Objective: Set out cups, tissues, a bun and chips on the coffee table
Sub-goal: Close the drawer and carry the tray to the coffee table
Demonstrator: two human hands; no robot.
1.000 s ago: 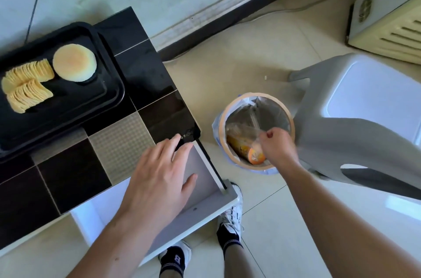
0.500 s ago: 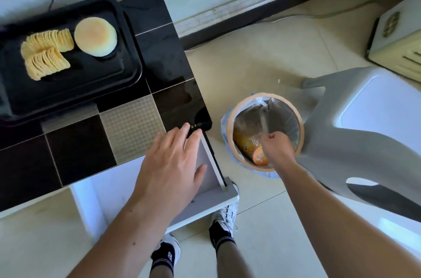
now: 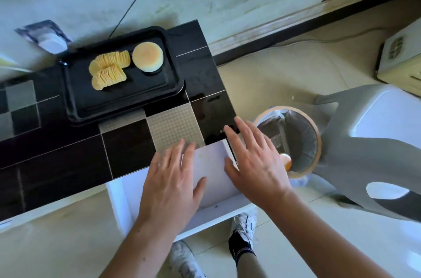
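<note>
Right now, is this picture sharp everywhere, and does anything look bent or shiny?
Head view: the chips and bun on the tray are sharp; the grey stool smears at the right edge; straight table edges tilt from the wide lens; the black tiles show faint glare.

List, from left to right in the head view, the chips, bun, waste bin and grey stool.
chips → bun → waste bin → grey stool
</note>
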